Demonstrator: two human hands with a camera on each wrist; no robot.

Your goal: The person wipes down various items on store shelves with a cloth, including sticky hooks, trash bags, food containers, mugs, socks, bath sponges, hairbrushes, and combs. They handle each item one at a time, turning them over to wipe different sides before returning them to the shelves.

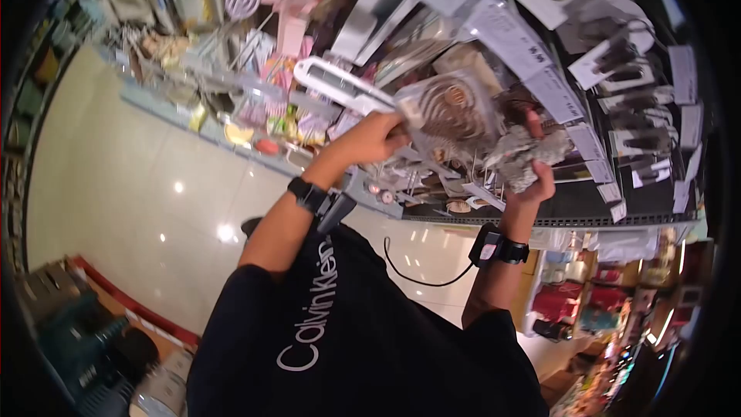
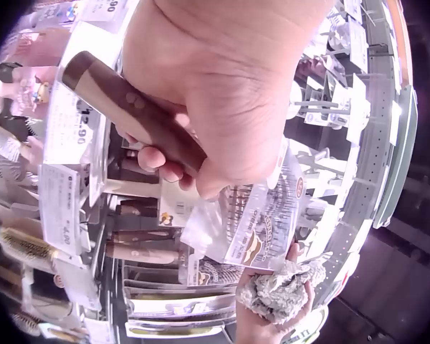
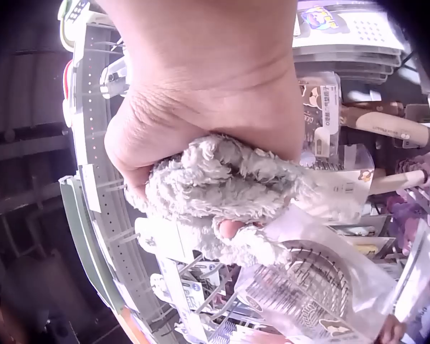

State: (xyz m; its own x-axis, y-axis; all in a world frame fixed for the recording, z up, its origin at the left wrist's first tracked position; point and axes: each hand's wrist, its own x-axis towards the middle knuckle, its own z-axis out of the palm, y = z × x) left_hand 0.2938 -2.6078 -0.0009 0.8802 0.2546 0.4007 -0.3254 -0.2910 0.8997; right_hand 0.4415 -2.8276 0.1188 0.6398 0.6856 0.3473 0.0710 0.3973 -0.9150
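Note:
In the left wrist view my left hand [image 2: 215, 93] is curled round the brown handle [image 2: 122, 104] of a hairbrush whose head is in a clear plastic package [image 2: 254, 222]. My right hand [image 3: 208, 93] grips a crumpled grey fluffy cloth [image 3: 222, 186], with a fingertip showing through its folds. The packaged brush head [image 3: 315, 283] lies right beside the cloth in the right wrist view. From the head view, the package [image 1: 451, 112] is between my left hand [image 1: 370, 139] and my right hand [image 1: 540, 181], which holds the cloth [image 1: 521, 154].
Price labels [image 1: 502, 35] run along the shelf edge above the hands. Other packaged brushes [image 2: 147, 247] hang on hooks nearby, and combs [image 1: 637, 139] hang at the right. A shelf with red goods [image 1: 556, 301] is at lower right; boxed goods [image 1: 58, 293] are at lower left.

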